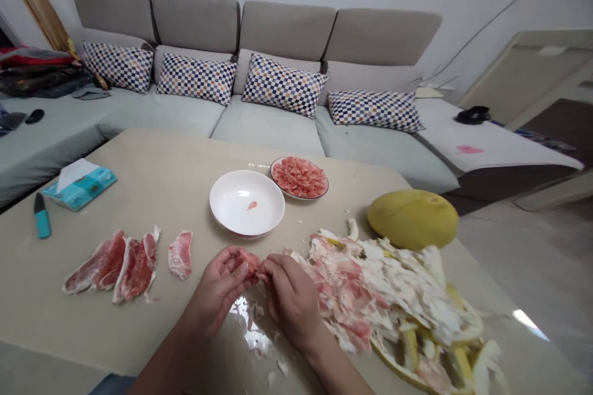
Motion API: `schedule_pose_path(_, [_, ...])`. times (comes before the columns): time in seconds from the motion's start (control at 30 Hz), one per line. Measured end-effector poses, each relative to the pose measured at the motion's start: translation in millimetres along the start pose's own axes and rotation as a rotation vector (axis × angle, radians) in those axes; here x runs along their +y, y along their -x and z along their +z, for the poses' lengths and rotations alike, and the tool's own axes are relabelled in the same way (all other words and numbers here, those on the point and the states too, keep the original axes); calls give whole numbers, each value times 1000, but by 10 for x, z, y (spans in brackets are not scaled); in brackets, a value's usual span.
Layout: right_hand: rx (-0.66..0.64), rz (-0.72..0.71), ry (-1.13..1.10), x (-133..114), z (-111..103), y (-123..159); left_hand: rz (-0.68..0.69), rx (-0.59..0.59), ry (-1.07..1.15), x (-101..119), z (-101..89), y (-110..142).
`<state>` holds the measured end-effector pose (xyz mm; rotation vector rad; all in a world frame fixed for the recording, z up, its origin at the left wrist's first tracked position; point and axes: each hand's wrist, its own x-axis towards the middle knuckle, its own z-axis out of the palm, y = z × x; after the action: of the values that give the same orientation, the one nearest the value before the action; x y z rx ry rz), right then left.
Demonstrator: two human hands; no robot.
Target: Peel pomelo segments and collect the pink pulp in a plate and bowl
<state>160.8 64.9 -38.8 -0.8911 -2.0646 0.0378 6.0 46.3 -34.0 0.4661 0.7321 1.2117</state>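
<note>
left hand and right hand hold pomelo pulp beside heaped peel

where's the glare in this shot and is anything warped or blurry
Head view: a white glare streak shines on the tabletop at lower right, with a smaller patch just below the left hand; the wide lens bows the sofa; nothing looks badly out of focus.

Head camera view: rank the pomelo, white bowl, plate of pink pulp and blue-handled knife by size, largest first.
1. Pomelo and white bowl: these look close, and the pomelo sits nearer the camera, so I won't rank them.
2. Plate of pink pulp
3. Blue-handled knife
</note>
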Motion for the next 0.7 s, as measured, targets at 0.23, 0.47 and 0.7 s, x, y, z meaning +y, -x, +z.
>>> schedule_pose_path(0.23, [12,-115,201,10,87,34,1,42,178,-122,66,-12])
schedule_pose_path(0.47, [12,-136,102,-44,153,78,95,191,412,-8,-30,-83])
schedule_pose_path(0.7, [-20,182,-344,-123,89,45,32,211,541,195,-68,-68])
